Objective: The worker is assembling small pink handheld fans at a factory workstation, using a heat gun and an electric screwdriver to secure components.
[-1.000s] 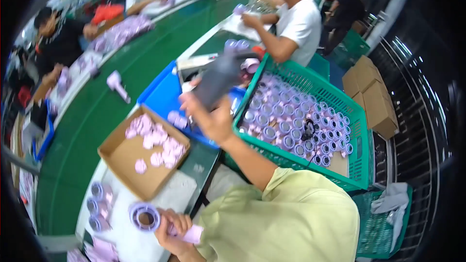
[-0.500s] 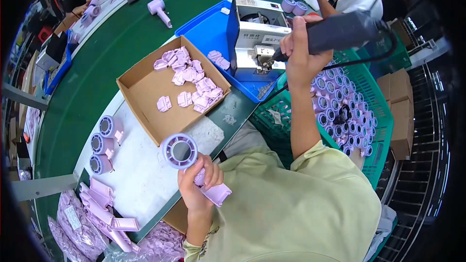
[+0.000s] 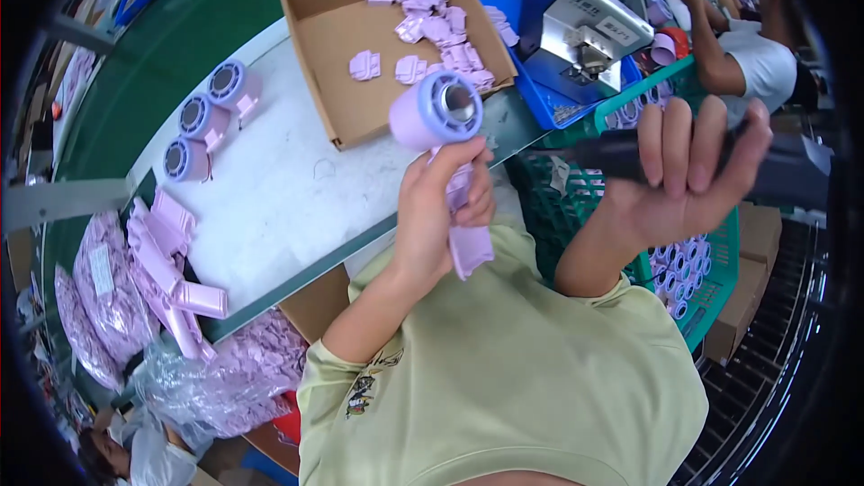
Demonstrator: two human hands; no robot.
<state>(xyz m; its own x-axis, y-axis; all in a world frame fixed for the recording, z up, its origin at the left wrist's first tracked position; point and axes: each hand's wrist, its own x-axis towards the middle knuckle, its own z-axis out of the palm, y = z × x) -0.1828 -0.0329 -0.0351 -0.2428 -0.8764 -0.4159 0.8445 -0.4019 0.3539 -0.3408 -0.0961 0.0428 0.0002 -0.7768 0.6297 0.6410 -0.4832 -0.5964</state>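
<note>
My left hand [image 3: 432,216] is closed around the handle of a lilac hair dryer [image 3: 416,117]. Its round ringed end with a silver centre faces up and right, and an open pink handle shell hangs below my fingers. My right hand [image 3: 675,202] grips a black electric screwdriver [image 3: 612,155], blurred by motion, its tip pointing left toward the dryer but apart from it. Behind both hands stands a silver screw feeder [image 3: 589,18] in a blue tray [image 3: 540,112]. A cardboard box [image 3: 328,99] beyond my left hand holds several small pink plastic pieces [image 3: 436,27].
Three lilac dryer heads [image 3: 193,115] stand at the table's left, near a pile of pink handle shells [image 3: 162,252]. Plastic bags of pink parts [image 3: 216,378] lie below. A green basket [image 3: 720,297] of dryer heads is at my right, and a co-worker [image 3: 756,58] sits beyond.
The screwdriver has come away from the screw feeder, back toward me. My left hand has lifted the dryer up and right in the picture. The whole view has shifted and turned.
</note>
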